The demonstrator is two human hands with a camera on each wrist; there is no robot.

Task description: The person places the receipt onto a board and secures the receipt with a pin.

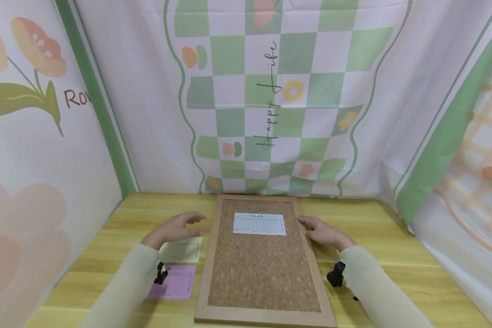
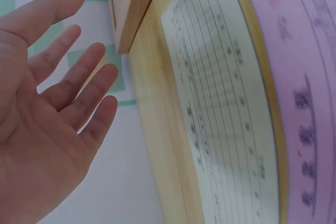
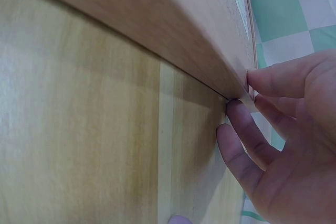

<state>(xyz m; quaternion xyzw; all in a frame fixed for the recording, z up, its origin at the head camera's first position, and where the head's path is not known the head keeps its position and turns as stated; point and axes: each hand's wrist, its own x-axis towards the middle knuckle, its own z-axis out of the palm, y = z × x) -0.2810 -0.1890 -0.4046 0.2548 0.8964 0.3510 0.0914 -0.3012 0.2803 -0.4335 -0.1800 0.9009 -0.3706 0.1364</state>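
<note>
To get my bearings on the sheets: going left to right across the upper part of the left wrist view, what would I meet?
Left hand → cork board's wooden frame → pale yellow-green sheet → purple sheet.

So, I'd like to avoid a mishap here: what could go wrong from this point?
With the right grip touching the corkboard and the left grip off it, a one-sided pull might swivel it. The yellow sheet and pink sheet lie close to its left side, so a shift could push or crease them.

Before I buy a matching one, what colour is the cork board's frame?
The frame is light brown, showing best in the head view.
</note>
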